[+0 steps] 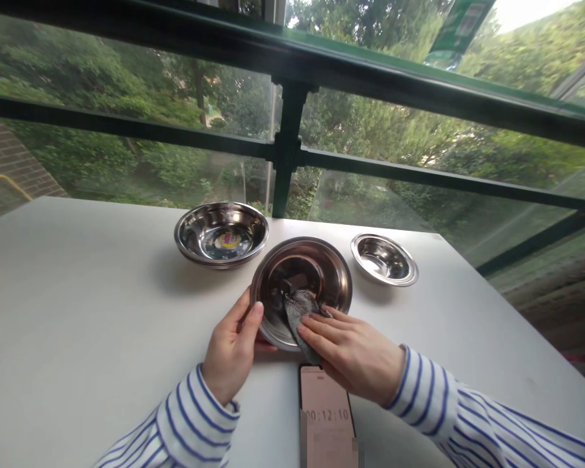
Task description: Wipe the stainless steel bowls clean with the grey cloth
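A shiny stainless steel bowl (334, 270) is tilted toward me above the white table. My left hand (234, 348) grips its left rim, thumb on the inner edge and fingers underneath. With my right hand (353, 351) I press a crumpled grey-green cloth (301, 315) against the inside of the bowl, near its lower right. The fingers lie stretched over the cloth, which hangs partly over the near rim. Below the bowl, a phone (326, 406) rests on the table, its screen reading 00:12:10. My right hand covers part of its upper edge.
Stacked steel bowls (224, 260), the top one with a round yellow-and-red sticker, stand at the back left. A smaller steel bowl (385, 260) sits at the back right. The white table (102, 312) ends at a dark green railing (286, 143) with glass and trees behind.
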Demonstrator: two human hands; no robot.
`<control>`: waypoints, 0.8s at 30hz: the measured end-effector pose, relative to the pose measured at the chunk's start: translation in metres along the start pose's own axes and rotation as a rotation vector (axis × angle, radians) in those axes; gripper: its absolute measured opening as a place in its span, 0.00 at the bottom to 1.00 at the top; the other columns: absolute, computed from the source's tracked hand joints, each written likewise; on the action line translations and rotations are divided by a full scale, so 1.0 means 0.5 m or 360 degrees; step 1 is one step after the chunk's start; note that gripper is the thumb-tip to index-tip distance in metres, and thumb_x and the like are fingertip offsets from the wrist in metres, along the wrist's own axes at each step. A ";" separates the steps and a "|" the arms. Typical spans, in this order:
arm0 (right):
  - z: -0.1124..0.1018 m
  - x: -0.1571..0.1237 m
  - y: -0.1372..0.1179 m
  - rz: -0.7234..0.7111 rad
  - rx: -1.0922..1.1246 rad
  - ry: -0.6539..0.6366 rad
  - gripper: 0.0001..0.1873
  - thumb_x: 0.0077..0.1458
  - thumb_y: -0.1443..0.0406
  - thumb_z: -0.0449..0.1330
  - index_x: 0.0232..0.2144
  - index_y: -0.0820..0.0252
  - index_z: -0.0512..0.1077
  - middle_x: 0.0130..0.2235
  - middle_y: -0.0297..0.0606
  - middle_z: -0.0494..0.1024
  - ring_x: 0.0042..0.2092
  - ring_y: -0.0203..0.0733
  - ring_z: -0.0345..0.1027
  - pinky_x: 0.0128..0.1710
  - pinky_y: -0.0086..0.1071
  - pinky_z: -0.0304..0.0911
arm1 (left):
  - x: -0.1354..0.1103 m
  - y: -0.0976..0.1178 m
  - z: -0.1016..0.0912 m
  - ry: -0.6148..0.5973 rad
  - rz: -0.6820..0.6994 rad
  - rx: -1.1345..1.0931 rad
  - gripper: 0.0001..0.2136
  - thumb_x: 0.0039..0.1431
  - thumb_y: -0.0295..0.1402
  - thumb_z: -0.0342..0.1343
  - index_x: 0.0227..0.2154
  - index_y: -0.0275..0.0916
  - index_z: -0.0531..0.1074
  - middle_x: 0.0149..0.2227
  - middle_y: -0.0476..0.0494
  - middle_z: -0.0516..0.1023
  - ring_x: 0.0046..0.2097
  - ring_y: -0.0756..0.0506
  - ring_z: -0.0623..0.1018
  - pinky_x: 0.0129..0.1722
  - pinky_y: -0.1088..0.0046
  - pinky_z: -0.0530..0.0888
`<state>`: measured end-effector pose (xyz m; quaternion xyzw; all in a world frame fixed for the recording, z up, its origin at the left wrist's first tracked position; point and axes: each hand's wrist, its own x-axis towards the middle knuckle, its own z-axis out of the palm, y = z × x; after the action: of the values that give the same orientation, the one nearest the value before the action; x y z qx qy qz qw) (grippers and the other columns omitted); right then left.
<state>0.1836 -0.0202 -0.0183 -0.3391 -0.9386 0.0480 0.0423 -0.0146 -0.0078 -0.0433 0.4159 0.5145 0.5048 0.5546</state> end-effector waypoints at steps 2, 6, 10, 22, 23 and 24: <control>0.000 0.004 -0.007 0.0009 -0.0024 0.0010 0.24 0.54 0.71 0.49 0.55 0.71 0.61 0.55 0.52 0.67 0.55 0.50 0.62 0.56 0.47 0.57 | 0.000 -0.003 0.004 -0.0016 -0.0004 -0.0003 0.28 0.53 0.45 0.54 0.57 0.44 0.61 0.51 0.41 0.74 0.35 0.42 0.79 0.19 0.73 0.77; 0.027 0.045 -0.040 0.0033 0.0155 0.0247 0.25 0.56 0.69 0.48 0.56 0.73 0.58 0.57 0.52 0.65 0.58 0.46 0.58 0.58 0.43 0.55 | 0.004 -0.016 -0.001 -0.0018 0.0060 -0.0027 0.28 0.53 0.44 0.54 0.57 0.42 0.62 0.49 0.40 0.75 0.41 0.40 0.79 0.29 0.71 0.79; 0.031 0.037 -0.042 -0.0008 0.0097 0.0252 0.24 0.56 0.69 0.48 0.55 0.72 0.60 0.55 0.53 0.66 0.57 0.48 0.60 0.57 0.45 0.56 | 0.004 -0.014 -0.011 0.0001 -0.0022 -0.0071 0.28 0.53 0.44 0.54 0.57 0.44 0.61 0.49 0.41 0.75 0.37 0.41 0.79 0.24 0.71 0.78; 0.046 0.084 -0.046 0.0078 0.0591 0.0418 0.30 0.54 0.68 0.50 0.59 0.71 0.52 0.58 0.55 0.61 0.60 0.46 0.54 0.56 0.43 0.57 | 0.008 -0.026 -0.011 0.0030 0.0253 0.0081 0.24 0.54 0.43 0.53 0.53 0.39 0.67 0.52 0.42 0.73 0.52 0.40 0.72 0.50 0.66 0.71; 0.047 0.089 -0.048 0.0083 0.0572 0.0423 0.30 0.54 0.67 0.50 0.59 0.71 0.52 0.58 0.55 0.61 0.59 0.47 0.55 0.55 0.43 0.57 | 0.009 -0.028 -0.014 0.0035 0.0284 0.0090 0.24 0.54 0.43 0.53 0.53 0.39 0.67 0.52 0.42 0.73 0.53 0.41 0.71 0.52 0.66 0.69; 0.046 0.088 -0.048 0.0082 0.0528 0.0415 0.29 0.54 0.67 0.50 0.58 0.71 0.53 0.58 0.55 0.62 0.59 0.47 0.57 0.55 0.44 0.57 | 0.010 -0.028 -0.016 0.0026 0.0261 0.0078 0.24 0.54 0.43 0.54 0.53 0.39 0.66 0.52 0.42 0.73 0.53 0.40 0.72 0.50 0.66 0.71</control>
<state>0.1323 -0.0116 -0.0363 -0.3547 -0.8954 0.1588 0.2174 -0.0211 -0.0056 -0.0588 0.4661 0.4953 0.5391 0.4968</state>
